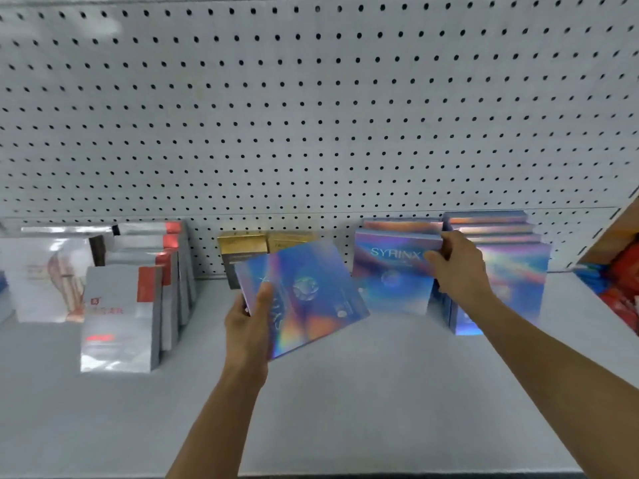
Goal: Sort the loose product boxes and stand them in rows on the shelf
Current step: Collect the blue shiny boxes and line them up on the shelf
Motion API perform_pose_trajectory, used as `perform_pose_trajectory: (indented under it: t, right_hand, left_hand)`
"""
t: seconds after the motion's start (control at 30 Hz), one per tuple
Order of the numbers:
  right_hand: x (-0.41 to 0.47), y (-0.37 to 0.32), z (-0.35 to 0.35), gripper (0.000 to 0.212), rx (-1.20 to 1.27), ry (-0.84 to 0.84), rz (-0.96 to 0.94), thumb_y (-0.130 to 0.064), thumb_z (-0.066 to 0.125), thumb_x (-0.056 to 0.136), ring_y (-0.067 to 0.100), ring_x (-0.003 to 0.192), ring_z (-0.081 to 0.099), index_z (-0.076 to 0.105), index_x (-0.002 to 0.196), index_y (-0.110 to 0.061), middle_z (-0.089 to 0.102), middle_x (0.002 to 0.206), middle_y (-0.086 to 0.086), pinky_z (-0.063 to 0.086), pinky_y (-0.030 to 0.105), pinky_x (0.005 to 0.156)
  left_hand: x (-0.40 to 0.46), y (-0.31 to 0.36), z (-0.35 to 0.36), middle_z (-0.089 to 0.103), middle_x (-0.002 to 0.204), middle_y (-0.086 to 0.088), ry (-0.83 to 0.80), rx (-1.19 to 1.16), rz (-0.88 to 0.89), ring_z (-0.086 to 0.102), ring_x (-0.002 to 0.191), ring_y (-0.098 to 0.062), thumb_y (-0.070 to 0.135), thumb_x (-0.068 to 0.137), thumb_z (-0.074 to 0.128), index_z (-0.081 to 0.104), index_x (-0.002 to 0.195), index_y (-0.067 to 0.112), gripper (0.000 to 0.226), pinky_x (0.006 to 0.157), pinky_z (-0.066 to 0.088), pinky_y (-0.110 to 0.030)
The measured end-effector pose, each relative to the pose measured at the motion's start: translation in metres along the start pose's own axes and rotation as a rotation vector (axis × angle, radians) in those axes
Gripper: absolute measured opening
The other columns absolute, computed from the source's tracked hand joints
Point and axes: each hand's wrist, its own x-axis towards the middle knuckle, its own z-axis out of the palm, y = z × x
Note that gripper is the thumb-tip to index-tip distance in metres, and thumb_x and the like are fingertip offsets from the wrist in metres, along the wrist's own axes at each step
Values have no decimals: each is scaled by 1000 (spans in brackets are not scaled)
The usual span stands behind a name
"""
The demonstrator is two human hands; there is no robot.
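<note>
On the shelf (345,392), pouch rows (138,299) stand left, SYRINX boxes (498,271) right — small boxes (242,250) between, behind.

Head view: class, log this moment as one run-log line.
left hand: holds tilted holographic box | right hand: grips upright SYRINX box | shelf: rows partly stood

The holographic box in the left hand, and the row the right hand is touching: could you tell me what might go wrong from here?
1. The left hand grips the tilted holographic box by one corner only, so it may slip or twist.
2. The right hand pinches the front SYRINX box; pulling it could topple that row.
3. Swinging the held box in could knock the gold boxes behind it.
</note>
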Motion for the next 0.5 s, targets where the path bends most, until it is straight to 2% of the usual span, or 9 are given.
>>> perform_pose_trajectory:
  t: [0.07, 0.17, 0.27, 0.33, 0.43, 0.5]
  right_hand:
    - [4, 2, 3, 33, -5, -19, -23, -12, 57, 83, 36, 81, 61, 52, 115, -16, 62, 93, 10, 54, 50, 73]
    - [8, 3, 7, 40, -51, -56, -106, -6, 55, 81, 37, 89, 57, 48, 121, -11, 58, 107, 15, 49, 43, 75]
    - [11, 4, 6, 41, -117, -102, -162, -7, 58, 83, 33, 84, 52, 47, 123, -7, 53, 114, 19, 44, 38, 69]
    - [7, 4, -2, 45, -109, -103, -202, -8, 59, 85, 29, 78, 50, 45, 128, -7, 50, 118, 16, 44, 37, 69]
    - [-4, 9, -22, 57, -26, -65, -273, -6, 56, 88, 22, 73, 57, 37, 141, -15, 41, 128, 6, 45, 34, 70]
    - [-10, 19, -36, 53, -10, -20, -320, -5, 56, 88, 20, 78, 59, 42, 137, -21, 43, 127, 1, 48, 37, 68]
  left_hand:
    - [-7, -1, 7, 67, 83, -1, 12, -15, 5, 63, 55, 2, 32, 95, 58, 63, 108, 5, 30, 47, 47, -14]
    - [-14, -1, 13, 66, 81, -1, 27, 30, 32, 62, 60, -4, 35, 94, 59, 65, 102, 8, 29, 52, 48, -18]
    - [-16, 1, 15, 71, 88, -6, 1, 123, 56, 66, 71, -18, 36, 80, 76, 67, 100, 13, 33, 59, 53, -28]
    - [-18, 9, 21, 72, 90, -6, -31, 196, 87, 68, 69, -15, 25, 76, 80, 64, 100, 15, 31, 57, 54, -26]
    - [-20, 24, 39, 70, 93, -2, -180, 362, 139, 70, 77, -18, 24, 74, 81, 60, 101, 21, 34, 60, 58, -32]
    - [-17, 32, 58, 69, 93, 3, -327, 485, 180, 69, 81, -16, 25, 74, 81, 61, 102, 24, 34, 62, 59, -28]
